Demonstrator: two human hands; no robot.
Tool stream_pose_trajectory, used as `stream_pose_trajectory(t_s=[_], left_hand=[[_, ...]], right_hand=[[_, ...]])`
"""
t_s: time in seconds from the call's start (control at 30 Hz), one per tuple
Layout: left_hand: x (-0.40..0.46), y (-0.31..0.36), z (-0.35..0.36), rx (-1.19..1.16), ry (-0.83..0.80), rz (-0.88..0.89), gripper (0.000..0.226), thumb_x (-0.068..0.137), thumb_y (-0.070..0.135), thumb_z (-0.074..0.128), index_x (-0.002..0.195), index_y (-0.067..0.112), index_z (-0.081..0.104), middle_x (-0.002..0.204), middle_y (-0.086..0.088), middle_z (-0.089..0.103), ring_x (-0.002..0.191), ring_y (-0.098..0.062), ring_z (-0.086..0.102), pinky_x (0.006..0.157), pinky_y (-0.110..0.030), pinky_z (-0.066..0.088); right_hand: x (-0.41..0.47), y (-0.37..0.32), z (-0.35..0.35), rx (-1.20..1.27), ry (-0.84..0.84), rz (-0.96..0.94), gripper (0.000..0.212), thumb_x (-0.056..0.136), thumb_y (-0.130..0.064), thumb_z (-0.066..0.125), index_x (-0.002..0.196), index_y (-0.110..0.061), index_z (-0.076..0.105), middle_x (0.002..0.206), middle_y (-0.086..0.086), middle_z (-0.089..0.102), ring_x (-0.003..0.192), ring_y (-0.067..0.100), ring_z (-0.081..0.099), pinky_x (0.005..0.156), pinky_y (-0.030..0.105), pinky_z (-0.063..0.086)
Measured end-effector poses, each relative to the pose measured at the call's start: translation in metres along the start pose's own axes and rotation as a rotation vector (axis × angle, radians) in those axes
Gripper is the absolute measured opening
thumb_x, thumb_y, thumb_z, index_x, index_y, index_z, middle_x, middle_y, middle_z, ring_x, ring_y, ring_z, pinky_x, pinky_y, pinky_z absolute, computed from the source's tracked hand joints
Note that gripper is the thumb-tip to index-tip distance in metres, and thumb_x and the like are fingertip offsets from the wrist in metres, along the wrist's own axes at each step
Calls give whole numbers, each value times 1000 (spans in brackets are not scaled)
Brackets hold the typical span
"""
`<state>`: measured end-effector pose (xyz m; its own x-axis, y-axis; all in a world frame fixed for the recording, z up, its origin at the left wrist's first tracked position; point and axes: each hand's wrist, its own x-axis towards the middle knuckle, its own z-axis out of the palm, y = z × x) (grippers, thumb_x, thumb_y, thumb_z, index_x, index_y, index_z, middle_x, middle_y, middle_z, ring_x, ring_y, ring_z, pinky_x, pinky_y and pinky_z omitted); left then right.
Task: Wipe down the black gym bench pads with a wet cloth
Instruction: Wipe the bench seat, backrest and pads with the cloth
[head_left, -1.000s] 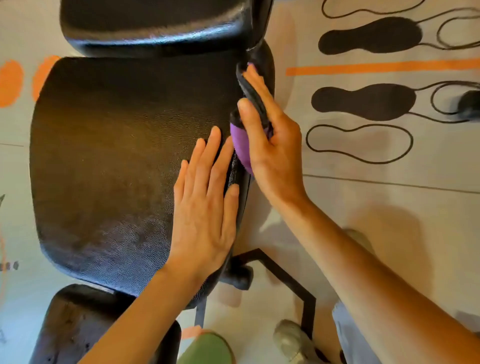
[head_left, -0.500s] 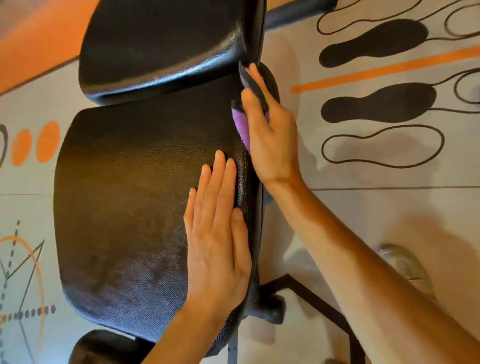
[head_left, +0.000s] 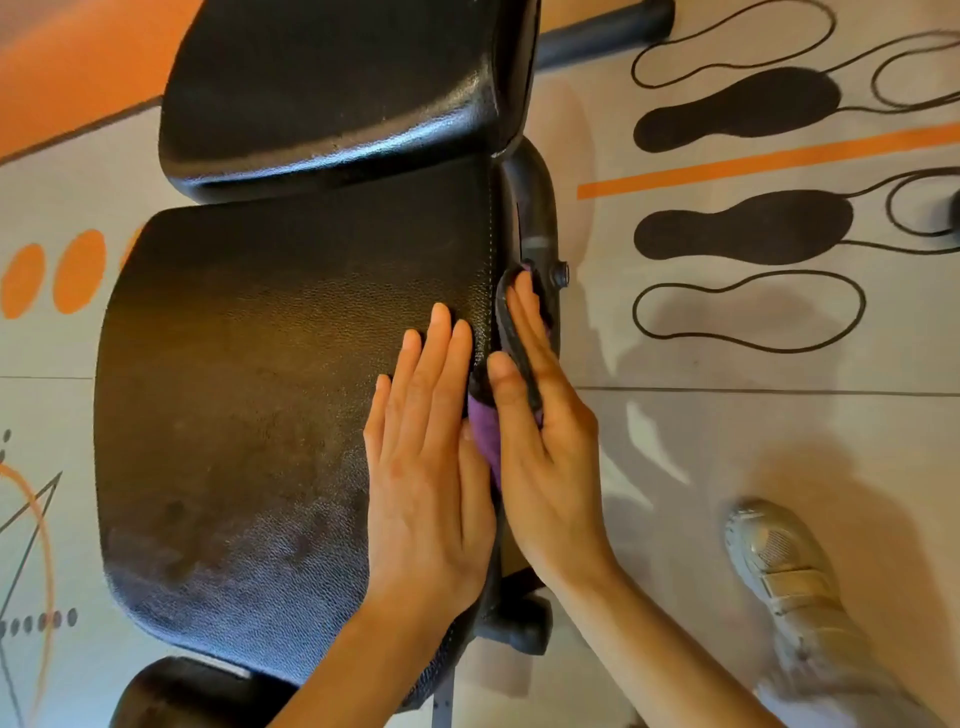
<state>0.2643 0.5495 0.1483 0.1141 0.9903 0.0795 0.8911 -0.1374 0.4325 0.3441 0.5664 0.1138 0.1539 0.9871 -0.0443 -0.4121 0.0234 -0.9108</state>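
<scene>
Head view looks straight down on a large black seat pad (head_left: 270, 415) filling the middle of the frame, with a second black pad (head_left: 337, 88) above it at the top and the rounded end of a third pad (head_left: 192, 691) at the bottom left. Left hand (head_left: 426, 467) lies flat on the right part of the seat pad, fingers (head_left: 439, 353) straight and close together, holding nothing. Right hand (head_left: 545, 447) is just beside it at the pad's right edge, fingers straight and together, pressing a purple cloth (head_left: 485, 436) against the side of the pad; a dark part of the cloth wraps up under the fingertips near a frame bolt (head_left: 560, 273). A grey shoe (head_left: 779, 561) stands on the patterned floor (head_left: 727, 441) at the lower right.

As a judgement, the work is on the seat pad's right side edge, roughly midway along it. The lower left of the seat's top looks dull and blotchy, which may be damp streaks or leftover grime; I cannot tell which. The top pad shows pale specks near its front edge and looks not yet wiped. The small pad at the bottom and the seat's left edge likely remain too, so a good share of the task seems left.
</scene>
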Motion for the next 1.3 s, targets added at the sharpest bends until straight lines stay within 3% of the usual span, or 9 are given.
stream_pose_trajectory(t_s=[0.1,0.2,0.4,0.53,0.73,0.9,1.07,1.2,1.3], left_hand=[[-1,0,0,9,3,-3,52,102,25,23,153,20,25,163,7,20,152,-8,10,125,-34,7],[-2,0,1,8,5,-9,52,102,25,23,154,23,24,163,9,19,152,-7,9,125,-35,6],[-7,-5,-10,-81,-7,-17,47,104,25,25,151,26,23,164,9,12,153,-12,-3,124,-34,-9],[-44,-23,-30,18,-21,-36,48,105,25,26,153,24,24,165,8,9,153,-13,-6,123,-29,-12],[-79,-43,-28,45,-150,15,55,102,21,34,153,32,18,165,9,5,153,-14,-3,123,-29,-8],[-78,-43,-23,41,-90,-14,49,103,28,24,151,35,20,164,12,9,153,-11,0,124,-32,-3],[-79,-46,-23,-15,-101,3,49,105,20,26,152,33,23,164,9,9,153,-12,-1,124,-36,-3],[-82,-47,-22,-30,-58,3,47,105,22,28,151,30,26,164,6,14,153,-14,3,125,-39,1],[-83,-47,-21,-28,-34,7,47,105,20,29,151,26,28,163,2,17,153,-18,6,125,-41,2]], right_hand=[[58,-2,4,-103,40,61,39,101,-22,42,140,-17,46,135,4,58,127,9,51,108,28,43],[129,-8,4,-288,61,74,32,102,-20,42,120,-2,61,86,7,67,80,-5,64,70,10,51],[26,3,10,-225,97,-19,42,101,-19,43,143,-13,40,142,7,51,134,17,46,111,37,40],[-17,10,15,-150,140,-57,45,101,-21,43,145,-22,35,150,-7,38,138,25,41,107,47,43],[-110,18,30,-334,71,-159,47,100,-16,40,145,-9,27,157,-1,23,147,22,23,111,52,36],[12,11,17,-347,218,-116,48,99,-29,41,139,-3,44,136,15,55,121,18,57,99,29,49],[-134,20,38,-365,128,-89,50,100,-13,38,147,-4,24,156,6,25,146,11,25,113,15,28],[-52,18,25,-378,164,-116,46,101,-21,41,144,-6,34,149,11,40,127,13,53,100,22,47],[-30,16,28,-407,264,-147,46,101,-17,39,143,3,37,140,21,50,127,22,54,97,16,47]])
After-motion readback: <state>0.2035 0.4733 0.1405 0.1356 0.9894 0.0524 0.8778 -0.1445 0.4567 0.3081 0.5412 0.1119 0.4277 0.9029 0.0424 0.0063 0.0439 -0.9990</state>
